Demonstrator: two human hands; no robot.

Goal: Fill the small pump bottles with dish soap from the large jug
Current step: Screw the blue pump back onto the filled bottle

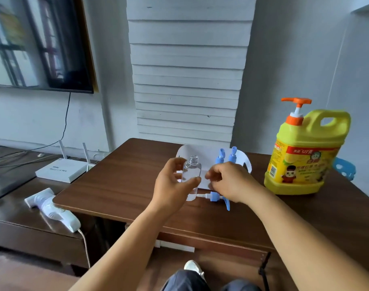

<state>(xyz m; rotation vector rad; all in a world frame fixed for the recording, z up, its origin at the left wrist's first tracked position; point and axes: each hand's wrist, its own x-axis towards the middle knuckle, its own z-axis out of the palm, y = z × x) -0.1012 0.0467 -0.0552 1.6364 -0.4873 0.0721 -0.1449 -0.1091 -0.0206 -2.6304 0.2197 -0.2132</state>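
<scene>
My left hand (pixel 173 183) grips a small clear bottle (pixel 191 170), upright and uncapped, its threaded neck bare. Just right of it, my right hand (pixel 227 181) hovers with fingers curled and nothing visibly held. Below that hand, a blue pump head (pixel 213 196) with its white tube lies on the brown table (pixel 120 185). Two more small bottles with blue pump tops (pixel 226 156) stand behind my right hand, mostly hidden. The large yellow dish soap jug (pixel 303 156) with an orange pump stands at the right of the table.
A white paper sheet (pixel 192 152) lies under the small bottles. A white router (pixel 60 170) and a white handheld device (pixel 53 208) with a cord rest on the lower cabinet at left. A blue object (pixel 345 169) peeks from behind the jug. A TV hangs at upper left.
</scene>
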